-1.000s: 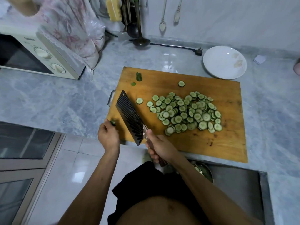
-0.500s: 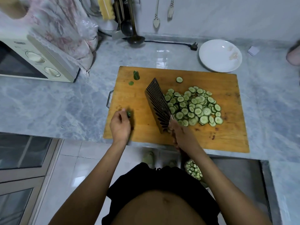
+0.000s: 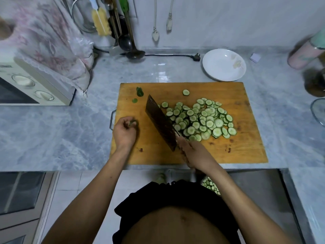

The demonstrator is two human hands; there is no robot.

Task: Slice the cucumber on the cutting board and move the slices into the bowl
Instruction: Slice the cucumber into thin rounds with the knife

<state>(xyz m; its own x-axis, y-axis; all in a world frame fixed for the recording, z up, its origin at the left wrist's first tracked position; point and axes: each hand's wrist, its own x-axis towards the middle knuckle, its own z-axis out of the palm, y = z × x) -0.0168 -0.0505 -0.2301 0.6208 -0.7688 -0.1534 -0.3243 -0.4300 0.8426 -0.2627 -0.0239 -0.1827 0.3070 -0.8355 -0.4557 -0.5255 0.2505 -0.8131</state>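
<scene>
A wooden cutting board [image 3: 242, 152] lies on the grey marble counter. A heap of thin cucumber slices [image 3: 202, 120] covers its middle and right. My right hand [image 3: 195, 154] grips the handle of a dark cleaver [image 3: 161, 122], whose blade stands against the left side of the heap. My left hand [image 3: 124, 132] rests on the board's left part and pinches a small cucumber end piece [image 3: 132, 122]. Two green scraps [image 3: 139, 91] lie at the board's far left corner. A bowl holding cucumber slices [image 3: 210, 185] shows partly below the counter edge, behind my right arm.
A white plate [image 3: 223, 65] sits behind the board's right corner. A microwave [image 3: 35, 85] under a floral cloth stands at the left. Ladles and utensils hang at the back wall, with a power cord along it. A pink container [image 3: 306, 53] and a glass rim are at the right edge.
The cleaver has swung from the board's near left edge to the left side of the slice heap. My left hand moved onto the board with the cucumber end.
</scene>
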